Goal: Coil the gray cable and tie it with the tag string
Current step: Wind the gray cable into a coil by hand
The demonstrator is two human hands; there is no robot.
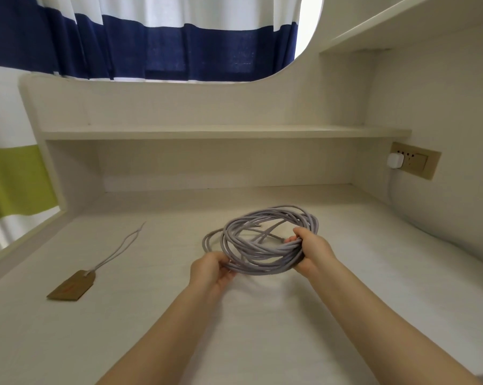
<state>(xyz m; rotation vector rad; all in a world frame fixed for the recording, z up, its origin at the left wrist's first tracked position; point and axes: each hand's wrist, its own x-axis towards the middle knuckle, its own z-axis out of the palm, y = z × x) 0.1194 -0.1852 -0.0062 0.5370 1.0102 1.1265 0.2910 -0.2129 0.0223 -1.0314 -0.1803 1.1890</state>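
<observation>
Curtains (pixel 151 37) with blue and white stripes hang at the back, above a long shelf (pixel 223 132). Under the shelf lies the pale tabletop (pixel 262 329). A wall socket (pixel 414 163) with a white plug (pixel 395 161) in it sits on the right wall. The gray cable (pixel 262 240) is wound into a round bunch of loops, held up just over the middle of the tabletop. The left hand (pixel 211 269) grips the near left side of the loops with curled fingers. The right hand (pixel 312 252) wraps around the right side of the bunch. Well off to the left, a brown tag (pixel 72 286) lies flat, and its string (pixel 118 250) stretches away toward the back.
</observation>
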